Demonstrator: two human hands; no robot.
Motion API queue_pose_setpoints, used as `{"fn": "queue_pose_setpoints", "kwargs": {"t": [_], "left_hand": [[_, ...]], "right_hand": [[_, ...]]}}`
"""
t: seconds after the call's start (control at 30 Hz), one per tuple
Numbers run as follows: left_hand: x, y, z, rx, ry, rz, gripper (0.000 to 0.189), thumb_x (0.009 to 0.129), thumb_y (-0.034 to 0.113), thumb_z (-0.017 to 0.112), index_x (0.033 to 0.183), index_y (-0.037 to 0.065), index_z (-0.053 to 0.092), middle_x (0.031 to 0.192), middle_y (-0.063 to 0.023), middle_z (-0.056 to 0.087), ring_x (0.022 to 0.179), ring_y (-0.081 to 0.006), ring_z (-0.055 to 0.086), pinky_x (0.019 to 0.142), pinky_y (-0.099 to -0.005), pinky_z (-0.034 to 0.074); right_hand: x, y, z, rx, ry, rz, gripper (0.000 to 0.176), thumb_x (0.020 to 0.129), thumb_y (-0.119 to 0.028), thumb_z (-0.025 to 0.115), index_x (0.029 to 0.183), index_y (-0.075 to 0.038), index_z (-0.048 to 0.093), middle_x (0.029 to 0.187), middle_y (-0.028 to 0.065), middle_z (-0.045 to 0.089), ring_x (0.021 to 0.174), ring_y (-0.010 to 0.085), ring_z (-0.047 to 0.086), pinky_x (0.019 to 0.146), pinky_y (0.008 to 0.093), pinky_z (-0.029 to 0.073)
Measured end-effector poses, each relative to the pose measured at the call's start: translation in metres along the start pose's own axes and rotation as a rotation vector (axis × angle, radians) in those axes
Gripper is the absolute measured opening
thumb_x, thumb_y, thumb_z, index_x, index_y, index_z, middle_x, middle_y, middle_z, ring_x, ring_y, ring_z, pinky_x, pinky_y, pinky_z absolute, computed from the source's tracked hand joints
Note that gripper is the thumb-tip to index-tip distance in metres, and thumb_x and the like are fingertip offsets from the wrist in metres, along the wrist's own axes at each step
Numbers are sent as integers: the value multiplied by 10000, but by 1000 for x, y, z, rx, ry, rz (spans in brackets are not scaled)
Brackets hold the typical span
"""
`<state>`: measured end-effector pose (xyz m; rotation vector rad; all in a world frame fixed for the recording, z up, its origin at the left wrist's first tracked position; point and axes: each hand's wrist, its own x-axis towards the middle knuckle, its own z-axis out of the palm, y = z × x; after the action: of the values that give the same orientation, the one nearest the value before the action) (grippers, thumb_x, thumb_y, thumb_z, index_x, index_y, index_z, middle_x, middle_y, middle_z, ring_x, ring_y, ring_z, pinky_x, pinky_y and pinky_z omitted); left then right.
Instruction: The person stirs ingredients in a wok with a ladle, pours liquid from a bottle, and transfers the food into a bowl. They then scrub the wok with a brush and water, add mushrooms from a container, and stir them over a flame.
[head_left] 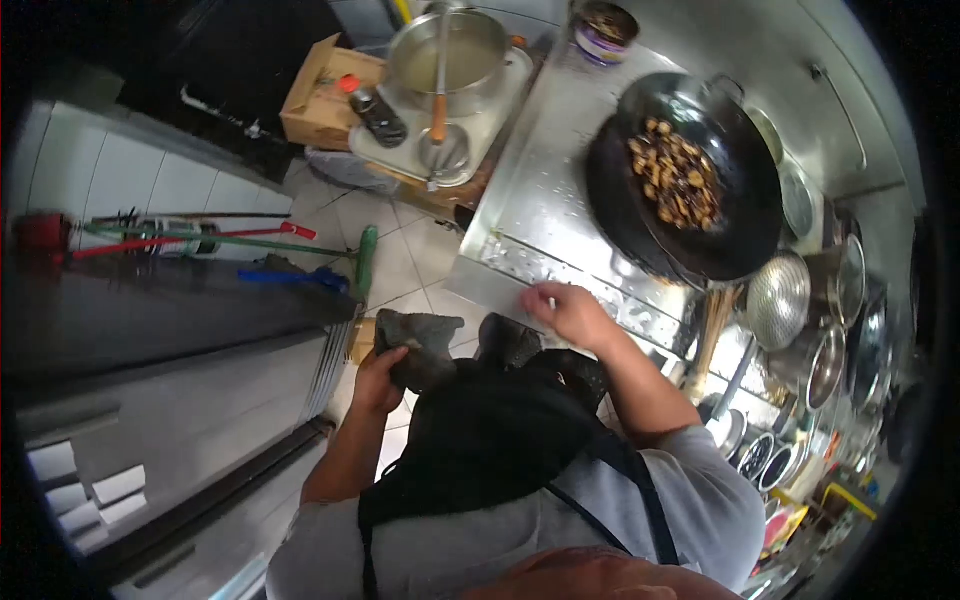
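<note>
My left hand (376, 382) is closed on a dark grey cloth (418, 345), which hangs in front of my black apron (500, 425). Over the front edge of the steel stove top (535, 185) is my right hand (570, 312), its fingers curled in. Whether anything is between those fingers is hidden. Beyond it, on the stove, stands a black wok (745, 160) with browned, chopped pieces of food (675, 175) in it. My right hand does not touch the wok.
Left of the stove, a tray (465, 180) holds a metal pot (400, 60), a dark bottle (380, 118) and a ladle (438, 118). An open can (605, 32) stands at the back. Colanders (778, 300) and a bamboo brush (712, 335) are at right. Broom handles (210, 238) are at left.
</note>
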<state>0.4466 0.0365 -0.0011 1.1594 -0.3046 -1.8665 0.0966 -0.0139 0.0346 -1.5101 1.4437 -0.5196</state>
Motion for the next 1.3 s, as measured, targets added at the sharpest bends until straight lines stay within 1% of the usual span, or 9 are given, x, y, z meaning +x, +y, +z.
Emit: {"fn": "queue_pose_setpoints", "kwargs": {"t": [0.13,0.23,0.3,0.43,0.5,0.57,0.67,0.93,1.3], "left_hand": [[-34,1,-47,-250,90,0,387,878,48,594,1261,1,562,1162,-146,660,1096,-304,632,1009,-450,487],[-73,-11,-77,-347,127,81,375,881,115,606,1239,9,574,1172,-152,660,1097,-311,632,1007,-452,488],[-94,-7,-69,-264,310,149,427,906,208,596,1260,-24,545,1192,-170,641,1118,-339,623,1003,-489,486],[-101,-2,-68,-352,278,194,391,903,93,595,1277,-11,544,1200,-167,639,1112,-317,623,983,-447,497],[-88,-3,-72,-240,311,172,392,902,99,605,1272,-17,544,1196,-160,639,1094,-305,628,972,-428,498],[-65,9,-41,-128,269,170,394,906,120,622,1261,-33,544,1161,-138,650,1050,-277,641,953,-376,499],[-19,8,-2,130,123,75,368,931,148,621,1248,-29,561,1136,-138,666,1054,-255,642,947,-356,496],[71,-87,206,423,-365,-226,325,982,235,604,1186,-17,621,1079,-85,685,925,-190,661,823,-341,533],[87,-190,345,-220,-391,-429,453,980,327,584,1320,41,500,1330,-127,582,1223,-301,572,1052,-537,413]], "right_hand": [[180,-69,8,-81,435,-229,354,888,-295,624,1144,-51,650,1000,262,660,958,415,643,848,475,509],[294,-108,19,-297,513,65,724,856,-353,710,1391,22,396,1341,245,535,1179,413,574,995,456,490],[378,-76,27,-495,372,124,553,870,-361,694,1272,7,601,1378,199,546,1217,348,575,1009,442,482],[477,-37,2,-316,492,108,345,859,-316,653,877,26,692,900,247,683,841,362,690,747,438,546],[414,-66,-16,392,429,256,273,867,-260,606,704,-42,615,604,108,596,476,271,566,450,437,446],[429,42,-20,235,372,-148,295,899,-278,583,692,-68,566,577,39,528,444,185,471,403,389,368],[193,-83,-40,647,438,82,204,912,-233,615,919,-33,572,600,23,520,468,143,496,418,318,392],[-115,13,-137,85,713,320,476,891,-105,604,1353,-18,527,746,51,598,586,119,560,541,298,447],[-175,109,-229,-624,434,476,620,909,-175,602,1494,-187,398,995,238,676,916,425,657,814,513,515]]}}
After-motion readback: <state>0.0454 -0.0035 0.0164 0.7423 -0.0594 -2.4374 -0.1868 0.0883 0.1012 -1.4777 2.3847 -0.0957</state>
